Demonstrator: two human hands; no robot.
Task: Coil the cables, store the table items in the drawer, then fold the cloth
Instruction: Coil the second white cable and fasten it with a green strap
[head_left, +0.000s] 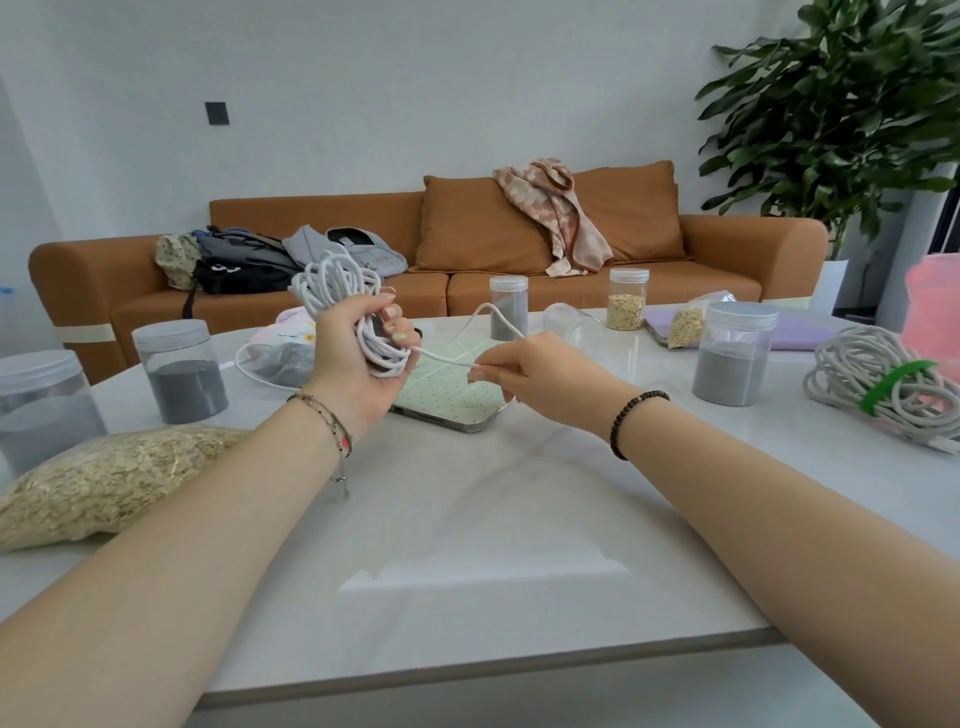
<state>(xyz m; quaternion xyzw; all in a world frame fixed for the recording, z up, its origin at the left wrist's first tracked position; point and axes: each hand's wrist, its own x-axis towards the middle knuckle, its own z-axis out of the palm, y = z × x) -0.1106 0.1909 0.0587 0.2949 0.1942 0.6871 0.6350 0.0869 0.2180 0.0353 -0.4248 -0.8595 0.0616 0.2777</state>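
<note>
My left hand (358, 353) grips a bundle of white cable (332, 283) raised above the table, its loops sticking up past my fingers. A loose strand runs from the bundle to my right hand (524, 371), which pinches it and holds it taut over a green dotted tablet case (447, 395). Another coiled grey cable (878, 382), bound with a green tie, lies at the table's right. A lilac cloth (810, 330) lies at the far right of the table.
Jars of grey powder (182, 371) (732, 358) (508, 306), a jar of oats (627, 299), a bag of oats (104, 478), and a pink container (932, 306) stand on the white table (493, 545). An orange sofa (467, 249) and a plant (841, 114) are behind.
</note>
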